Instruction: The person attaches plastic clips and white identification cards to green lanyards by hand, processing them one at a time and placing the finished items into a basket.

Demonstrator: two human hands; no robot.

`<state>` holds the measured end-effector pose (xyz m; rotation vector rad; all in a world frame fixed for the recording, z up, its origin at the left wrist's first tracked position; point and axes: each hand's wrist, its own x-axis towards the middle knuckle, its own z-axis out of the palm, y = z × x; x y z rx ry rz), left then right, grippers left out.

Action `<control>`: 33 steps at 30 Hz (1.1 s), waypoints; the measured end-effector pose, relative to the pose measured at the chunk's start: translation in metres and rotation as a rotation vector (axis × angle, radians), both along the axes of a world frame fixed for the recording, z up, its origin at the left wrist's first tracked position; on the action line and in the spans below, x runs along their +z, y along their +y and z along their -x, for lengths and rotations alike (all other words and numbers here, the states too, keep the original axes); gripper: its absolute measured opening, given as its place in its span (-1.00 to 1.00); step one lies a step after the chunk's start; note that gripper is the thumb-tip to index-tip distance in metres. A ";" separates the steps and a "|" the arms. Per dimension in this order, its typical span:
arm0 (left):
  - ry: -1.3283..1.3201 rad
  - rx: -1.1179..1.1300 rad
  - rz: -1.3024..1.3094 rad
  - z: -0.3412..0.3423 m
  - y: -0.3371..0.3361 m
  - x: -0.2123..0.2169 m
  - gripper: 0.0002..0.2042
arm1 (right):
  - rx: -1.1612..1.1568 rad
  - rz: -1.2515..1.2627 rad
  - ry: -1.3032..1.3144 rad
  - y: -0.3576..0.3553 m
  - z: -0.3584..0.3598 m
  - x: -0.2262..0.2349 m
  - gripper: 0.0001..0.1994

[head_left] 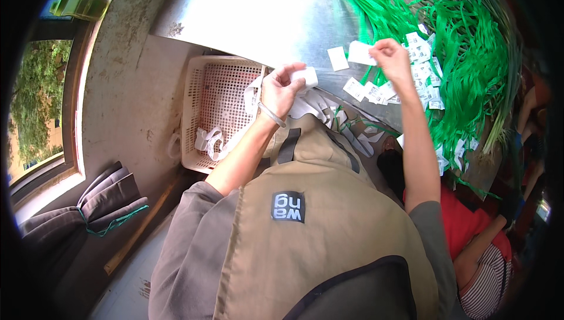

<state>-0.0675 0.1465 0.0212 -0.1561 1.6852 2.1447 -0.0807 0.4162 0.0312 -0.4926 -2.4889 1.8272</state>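
Head view: left hand (281,89) and right hand (390,57) each grip white labels (359,53) above bare table edge (235,49).

Head view, steeply downward (close)

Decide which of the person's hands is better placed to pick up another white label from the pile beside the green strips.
Right, probably. The right hand, holding one white label, hovers just above the label pile; the left hand grips label backing strip over the basket.
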 end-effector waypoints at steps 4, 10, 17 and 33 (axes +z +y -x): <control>-0.132 -0.045 0.022 -0.004 0.005 0.020 -0.84 | -0.100 -0.711 0.115 0.063 -0.011 0.040 -0.43; -0.267 -0.005 -0.220 0.004 0.020 0.020 -0.83 | 0.273 -0.147 0.171 -0.065 -0.059 0.043 -0.76; -0.248 -0.041 -0.126 0.005 0.019 0.014 -0.85 | 0.139 -0.087 0.209 -0.096 -0.072 0.031 -0.87; -0.431 0.162 -0.062 0.050 -0.006 -0.011 -0.74 | -0.403 0.868 -0.194 -0.092 -0.050 -0.003 -0.83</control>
